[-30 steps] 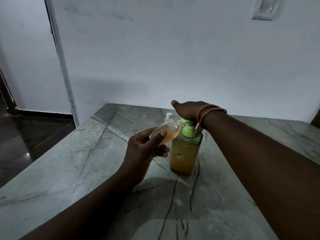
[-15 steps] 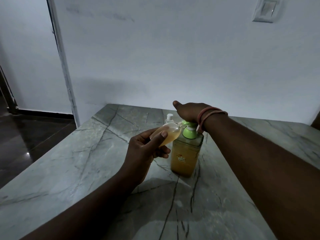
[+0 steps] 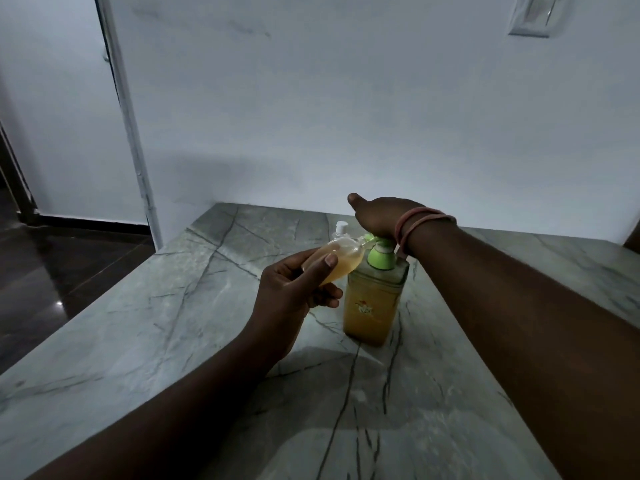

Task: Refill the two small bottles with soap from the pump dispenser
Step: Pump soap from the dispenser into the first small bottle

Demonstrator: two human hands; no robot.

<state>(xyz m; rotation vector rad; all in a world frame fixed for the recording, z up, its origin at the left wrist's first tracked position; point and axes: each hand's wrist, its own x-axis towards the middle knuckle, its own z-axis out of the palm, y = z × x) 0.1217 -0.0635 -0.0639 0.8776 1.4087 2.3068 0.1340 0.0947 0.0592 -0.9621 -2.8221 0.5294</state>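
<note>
Left hand (image 3: 294, 299) grips small bottle (image 3: 341, 259), thumb across its belly, bottle tilted with open neck up at the green nozzle. Almost nothing has changed from a second ago: same tilt, same grip, soap level about the same, roughly two-thirds amber. Judgement: pumping is mid-stroke or paused, fill not finished. Second small bottle (image 3: 340, 229), white cap on, stands on worktop (image 3: 156, 323) just beyond the left hand. Pump dispenser (image 3: 375, 299) stands right of the left hand, under the right hand (image 3: 382, 216). Right hand presses flat on pump head, palm down, thumb stretched out, fingers hidden, wrist cocked over the collar.
</note>
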